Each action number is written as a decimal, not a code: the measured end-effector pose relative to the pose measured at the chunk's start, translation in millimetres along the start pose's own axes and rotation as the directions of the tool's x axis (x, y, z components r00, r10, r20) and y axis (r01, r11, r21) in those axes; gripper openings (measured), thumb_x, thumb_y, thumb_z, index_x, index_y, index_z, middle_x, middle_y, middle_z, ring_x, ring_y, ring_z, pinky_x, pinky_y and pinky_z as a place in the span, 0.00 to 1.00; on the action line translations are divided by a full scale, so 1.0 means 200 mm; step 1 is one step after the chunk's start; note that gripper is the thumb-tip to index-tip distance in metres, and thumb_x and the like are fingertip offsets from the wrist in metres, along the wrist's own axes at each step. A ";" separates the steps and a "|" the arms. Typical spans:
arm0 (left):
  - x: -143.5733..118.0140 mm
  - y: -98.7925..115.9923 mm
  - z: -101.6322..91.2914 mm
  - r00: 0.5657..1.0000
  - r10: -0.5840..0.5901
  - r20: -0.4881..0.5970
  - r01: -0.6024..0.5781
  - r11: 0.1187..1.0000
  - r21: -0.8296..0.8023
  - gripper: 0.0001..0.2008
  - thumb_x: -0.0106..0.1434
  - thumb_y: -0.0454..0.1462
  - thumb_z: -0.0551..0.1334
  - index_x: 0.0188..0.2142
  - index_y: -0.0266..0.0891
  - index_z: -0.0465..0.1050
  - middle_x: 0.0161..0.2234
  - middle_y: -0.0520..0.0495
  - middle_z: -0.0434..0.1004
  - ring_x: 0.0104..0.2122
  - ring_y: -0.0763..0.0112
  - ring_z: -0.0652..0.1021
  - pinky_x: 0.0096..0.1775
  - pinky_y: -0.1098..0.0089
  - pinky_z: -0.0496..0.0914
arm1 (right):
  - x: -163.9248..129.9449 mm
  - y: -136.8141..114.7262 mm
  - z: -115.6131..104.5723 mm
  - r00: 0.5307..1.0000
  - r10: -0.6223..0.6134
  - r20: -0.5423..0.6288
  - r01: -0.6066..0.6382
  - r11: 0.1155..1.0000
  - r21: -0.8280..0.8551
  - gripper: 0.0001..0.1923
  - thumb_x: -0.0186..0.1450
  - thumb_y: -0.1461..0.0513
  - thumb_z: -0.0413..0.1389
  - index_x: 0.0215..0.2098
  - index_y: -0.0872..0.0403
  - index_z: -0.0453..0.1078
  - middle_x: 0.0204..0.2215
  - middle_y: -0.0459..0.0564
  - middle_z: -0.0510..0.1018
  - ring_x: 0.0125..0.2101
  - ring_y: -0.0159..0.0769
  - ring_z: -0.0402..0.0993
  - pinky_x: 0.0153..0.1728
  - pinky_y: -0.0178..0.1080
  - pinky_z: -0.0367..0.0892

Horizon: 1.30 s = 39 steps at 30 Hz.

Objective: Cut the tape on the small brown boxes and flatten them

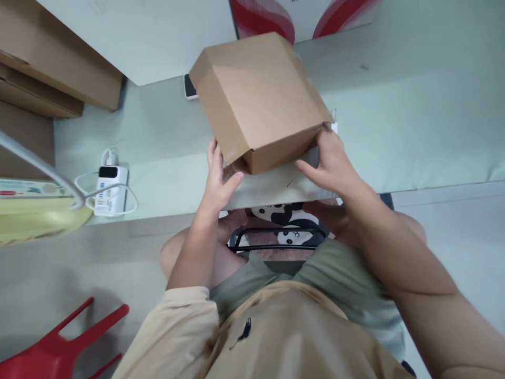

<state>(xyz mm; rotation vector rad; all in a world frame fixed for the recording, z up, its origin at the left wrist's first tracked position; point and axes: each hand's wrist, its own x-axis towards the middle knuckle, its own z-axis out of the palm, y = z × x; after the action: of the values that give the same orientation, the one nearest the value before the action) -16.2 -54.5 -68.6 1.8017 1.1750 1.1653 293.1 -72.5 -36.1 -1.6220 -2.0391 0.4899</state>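
1. The person is holding a brown cardboard box at the near edge of the pale green tabletop, tilted with its near corner lowest.
2. The left hand is pressing against the box's lower left side, fingers curled around the corner; the right hand is gripping the lower right edge with fingers spread along it.
3. A pale flat sheet, possibly a flap or liner, is lying under the box between both hands; its nature cannot be told.
4. Judgement: the box is being closed or seated, and that step appears to be midway.
5. Judgement: the next move is calling for even pressure from both hands so the corner stays square.
6. A white power bank with a looped cable is lying well apart to the left; a red stool is standing on the floor.
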 end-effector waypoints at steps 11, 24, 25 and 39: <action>0.02 0.10 0.04 0.992 0.081 -0.094 -0.096 0.981 -0.169 0.34 0.56 0.61 0.69 0.53 0.51 0.59 0.48 0.44 0.73 0.52 0.57 0.78 0.55 0.55 0.74 | 0.02 -0.06 -0.04 0.998 -0.047 -0.037 0.055 0.961 0.271 0.35 0.70 0.47 0.49 0.71 0.52 0.52 0.58 0.62 0.74 0.52 0.51 0.72 0.49 0.52 0.72; 0.05 0.09 0.06 0.984 -0.008 -0.177 -0.008 0.996 -0.094 0.38 0.48 0.58 0.76 0.49 0.48 0.60 0.36 0.52 0.72 0.42 0.63 0.80 0.51 0.57 0.75 | -0.03 -0.01 -0.08 0.949 0.127 -0.288 -0.108 0.991 0.082 0.35 0.69 0.43 0.52 0.68 0.52 0.56 0.48 0.57 0.78 0.43 0.46 0.77 0.40 0.50 0.74; 0.05 0.10 0.05 0.984 -0.006 -0.177 -0.012 0.995 -0.100 0.38 0.48 0.58 0.77 0.49 0.48 0.60 0.37 0.52 0.72 0.40 0.64 0.80 0.49 0.59 0.75 | -0.03 -0.01 -0.08 0.943 0.125 -0.310 -0.099 0.990 0.099 0.33 0.70 0.42 0.50 0.64 0.53 0.61 0.44 0.56 0.78 0.40 0.43 0.76 0.38 0.48 0.74; 0.07 0.14 -0.06 0.952 -0.088 -0.293 0.043 0.986 -0.159 0.12 0.62 0.47 0.68 0.41 0.44 0.78 0.38 0.49 0.79 0.41 0.66 0.79 0.49 0.64 0.74 | -0.02 0.04 -0.09 0.785 0.259 -0.563 -0.019 0.918 0.396 0.32 0.75 0.41 0.34 0.30 0.50 0.67 0.24 0.47 0.59 0.27 0.37 0.63 0.29 0.43 0.64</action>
<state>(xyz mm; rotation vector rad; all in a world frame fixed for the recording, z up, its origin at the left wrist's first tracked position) -14.7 -51.6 -35.0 1.4967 1.2672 1.4844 309.7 -74.6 -26.5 -1.4539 -1.2606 0.3174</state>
